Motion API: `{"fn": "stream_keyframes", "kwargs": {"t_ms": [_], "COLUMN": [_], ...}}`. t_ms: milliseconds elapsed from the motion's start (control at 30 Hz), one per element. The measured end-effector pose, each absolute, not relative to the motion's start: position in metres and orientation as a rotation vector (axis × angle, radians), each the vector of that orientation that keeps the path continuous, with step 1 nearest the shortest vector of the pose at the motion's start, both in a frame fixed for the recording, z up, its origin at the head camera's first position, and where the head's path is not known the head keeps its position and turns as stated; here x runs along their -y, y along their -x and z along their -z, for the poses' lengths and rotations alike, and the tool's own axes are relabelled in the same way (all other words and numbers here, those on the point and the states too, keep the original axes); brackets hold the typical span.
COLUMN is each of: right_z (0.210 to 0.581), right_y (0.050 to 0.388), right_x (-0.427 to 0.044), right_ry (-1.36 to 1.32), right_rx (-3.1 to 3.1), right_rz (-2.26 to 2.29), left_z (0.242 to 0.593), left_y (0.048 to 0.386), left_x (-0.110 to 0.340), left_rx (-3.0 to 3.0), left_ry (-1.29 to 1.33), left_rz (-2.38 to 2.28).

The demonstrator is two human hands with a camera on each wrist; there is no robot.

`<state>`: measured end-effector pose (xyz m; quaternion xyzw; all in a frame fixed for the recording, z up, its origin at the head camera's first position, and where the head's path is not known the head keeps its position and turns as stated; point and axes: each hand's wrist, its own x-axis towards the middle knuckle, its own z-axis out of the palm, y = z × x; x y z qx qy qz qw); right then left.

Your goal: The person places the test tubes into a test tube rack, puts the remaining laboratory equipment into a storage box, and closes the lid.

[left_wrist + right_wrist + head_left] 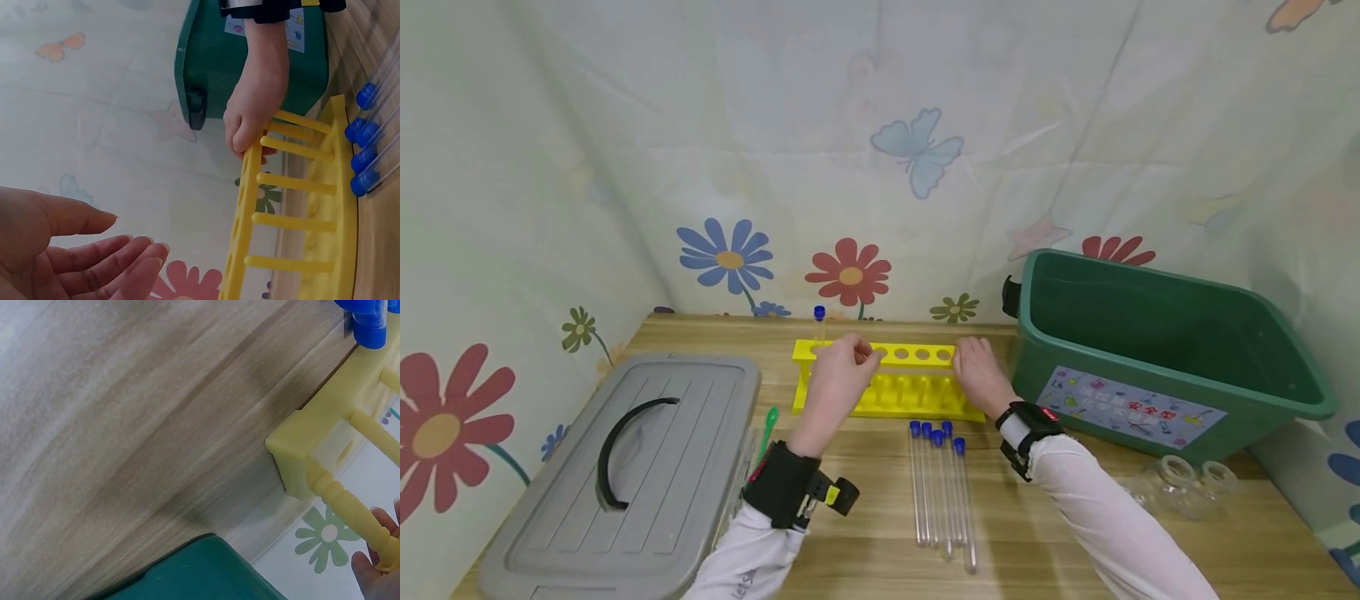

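Note:
A yellow test tube rack (917, 408) stands at the back of the table, with a row of round holes along its top bar. My right hand (981, 375) grips the rack's right end, its fingers curled round the top bar. Over the rack's left part hovers my left hand (838, 375); the left wrist view shows its thumb and fingers apart, holding nothing. Behind that hand, one blue-capped test tube (819, 321) stands upright in the rack's left end. Several more blue-capped test tubes (937, 438) lie side by side on the table before the rack.
To the left lies a grey lid (685, 458) with a black handle (606, 458). A green spoon (767, 429) is beside it. At the right stands a green bin (1037, 367), with clear glass jars (1195, 492) in front. A flowered cloth (820, 192) hangs behind the table.

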<state>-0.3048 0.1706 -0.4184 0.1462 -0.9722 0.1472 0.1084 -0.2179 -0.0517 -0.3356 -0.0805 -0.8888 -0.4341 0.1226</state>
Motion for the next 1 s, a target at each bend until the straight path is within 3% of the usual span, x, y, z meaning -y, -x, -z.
{"fn": "stream_keyframes", "kwargs": {"t_ms": [567,1000], "right_z": [0.421,0.425], "right_y": [0.310,0.310], "right_x": [-0.171,-0.173], "right_ry": [-0.450,-0.411], "right_rx": [2.840,2.853], "right_rz": [-0.413,-0.425], "left_z": [0.392,0.434], "left_y": [0.216,0.217], "left_x": [0.021,0.002], "left_rx": [2.713,2.808], "left_ry": [0.183,0.188], "left_rz": [1.528,1.361]}}
